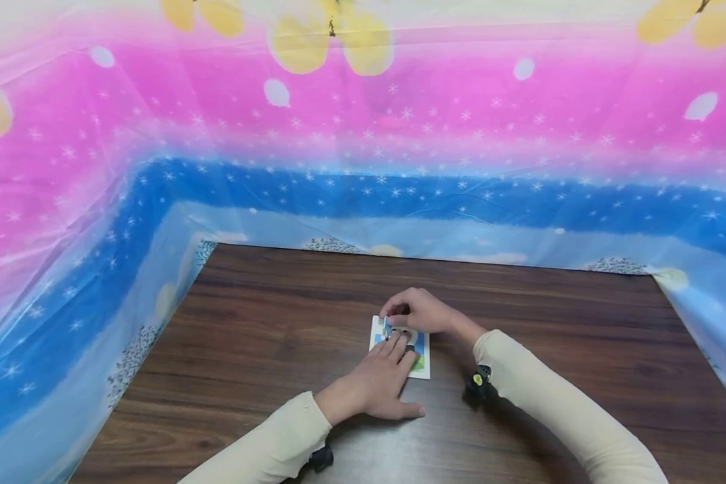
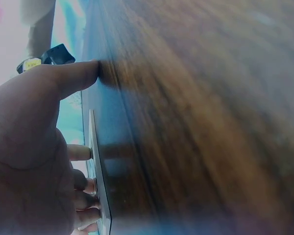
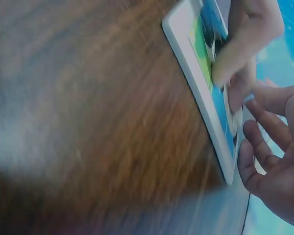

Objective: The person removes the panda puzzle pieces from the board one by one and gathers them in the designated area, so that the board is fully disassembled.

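Observation:
A small white-edged board [image 1: 426,374] with a blue and green picture lies flat on the table. My left hand [image 1: 382,383] rests over its lower left part, fingers extended and pressing on the picture, the thumb spread on the wood. At the board's top edge my right hand [image 1: 426,312] pinches a small light piece [image 1: 386,328] between thumb and index finger. In the right wrist view the board [image 3: 201,100] shows its thick white side, with fingers of the left hand [image 3: 245,44] on it and the right hand [image 3: 279,156] at its far end.
The dark wooden table [image 1: 266,323] surrounds the board. Behind and at both sides hangs a pink and blue cloth [image 1: 363,195] with snowflakes and yellow shapes. Black wrist devices [image 1: 478,382] sit under both cream sleeves [image 1: 556,396].

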`<state>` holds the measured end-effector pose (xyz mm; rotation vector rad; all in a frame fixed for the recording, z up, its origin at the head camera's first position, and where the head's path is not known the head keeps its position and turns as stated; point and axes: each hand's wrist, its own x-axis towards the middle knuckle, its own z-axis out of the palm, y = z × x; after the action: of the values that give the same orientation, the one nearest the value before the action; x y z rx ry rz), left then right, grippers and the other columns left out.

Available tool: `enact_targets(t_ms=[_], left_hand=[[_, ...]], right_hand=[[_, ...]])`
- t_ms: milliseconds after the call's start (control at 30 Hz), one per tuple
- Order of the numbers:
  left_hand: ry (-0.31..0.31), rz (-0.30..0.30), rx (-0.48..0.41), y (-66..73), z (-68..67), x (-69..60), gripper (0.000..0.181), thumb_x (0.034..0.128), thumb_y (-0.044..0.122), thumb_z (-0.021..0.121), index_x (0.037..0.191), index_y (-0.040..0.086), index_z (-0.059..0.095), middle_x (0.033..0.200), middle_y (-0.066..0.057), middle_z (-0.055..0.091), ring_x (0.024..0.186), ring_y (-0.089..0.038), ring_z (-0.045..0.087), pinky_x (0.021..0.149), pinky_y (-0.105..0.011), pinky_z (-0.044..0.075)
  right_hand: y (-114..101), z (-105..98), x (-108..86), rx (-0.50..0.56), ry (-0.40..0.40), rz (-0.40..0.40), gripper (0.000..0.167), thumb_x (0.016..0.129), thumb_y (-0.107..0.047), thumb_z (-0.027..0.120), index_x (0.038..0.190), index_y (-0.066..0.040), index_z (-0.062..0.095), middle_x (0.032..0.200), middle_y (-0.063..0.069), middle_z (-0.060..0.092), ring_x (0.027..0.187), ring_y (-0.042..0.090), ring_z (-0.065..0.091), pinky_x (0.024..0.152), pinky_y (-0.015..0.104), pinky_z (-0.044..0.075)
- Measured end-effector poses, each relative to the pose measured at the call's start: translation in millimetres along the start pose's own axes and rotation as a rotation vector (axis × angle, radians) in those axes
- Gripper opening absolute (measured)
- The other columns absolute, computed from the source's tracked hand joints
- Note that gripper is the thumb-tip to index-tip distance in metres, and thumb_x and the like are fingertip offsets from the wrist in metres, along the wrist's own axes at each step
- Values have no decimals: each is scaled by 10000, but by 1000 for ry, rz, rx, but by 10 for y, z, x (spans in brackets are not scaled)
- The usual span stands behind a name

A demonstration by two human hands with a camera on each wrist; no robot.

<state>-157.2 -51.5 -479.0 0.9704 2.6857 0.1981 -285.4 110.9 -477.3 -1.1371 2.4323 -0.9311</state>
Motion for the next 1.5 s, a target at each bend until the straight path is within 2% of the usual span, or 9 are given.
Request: enact_targets(t_ms=[167,400,533,700,867,1000,1167,1400,1500], left_hand=[[0,4,-4,-4,4,2,892,915,717,552,1540,108,370,1676,-215,199,1571,-330,129,1250,-454,216],[5,5,-9,-18,17,4,898,908,717,560,1542,110,372,1680,-208,193,1569,-339,136,1249,-460,215],[3,-3,-16,-24,16,0,901,902,721,567,1536,109,378,1682,-202,192,1569,-331,143,1249,-462,218],[-3,-4,-25,-16,5,-4,897,902,713,577,1530,103,381,1679,-208,196,1572,-318,135,1251,-453,214],[-16,4,-34,-10,-37,-12,896,905,692,594,1530,89,374,1672,-227,201,1570,-330,133,1253,-448,210],[-33,12,-28,-4,-81,-22,903,906,691,598,1531,83,363,1674,-235,185,1570,-334,132,1250,-455,217],[-37,16,-22,0,-100,-41,903,908,694,595,1531,85,360,1677,-235,173,1571,-332,127,1248,-460,223],[-24,11,-10,-4,-73,-20,906,900,705,594,1530,97,360,1679,-224,178,1573,-325,121,1248,-453,224],[-26,4,-16,-18,-62,-26,903,902,705,591,1534,104,359,1682,-216,174,1576,-318,112,1251,-449,217]], right_hand=[[-4,1,15,5,-10,6,155,1016,-150,649,1112,-182,767,1087,-50,727,836,72,630,755,297,526],[32,-57,5,34,-34,6,123,1000,-105,664,1048,-166,759,960,-72,716,873,104,656,807,327,550],[48,-60,1,43,-35,-6,120,995,-102,671,1054,-157,759,951,-69,716,876,113,662,810,335,555],[12,10,43,5,-12,-26,165,1002,-125,667,1145,-132,749,974,-56,723,856,68,658,779,286,552],[-71,26,83,-41,2,-35,130,994,-112,676,1091,-126,763,912,-56,716,783,51,638,731,261,541],[-71,-22,46,24,-12,-29,100,989,-93,678,1029,-136,759,907,-56,710,802,81,644,742,291,549],[-62,-16,25,78,-24,-38,109,997,-73,659,1033,-118,752,942,-13,712,798,111,638,731,298,541],[-81,-5,57,10,23,11,206,992,-74,668,1186,-100,729,988,-24,739,826,69,665,758,296,555],[-95,-8,74,-28,18,25,171,1002,-101,659,1137,-122,761,1034,-25,749,867,68,670,783,299,551]])
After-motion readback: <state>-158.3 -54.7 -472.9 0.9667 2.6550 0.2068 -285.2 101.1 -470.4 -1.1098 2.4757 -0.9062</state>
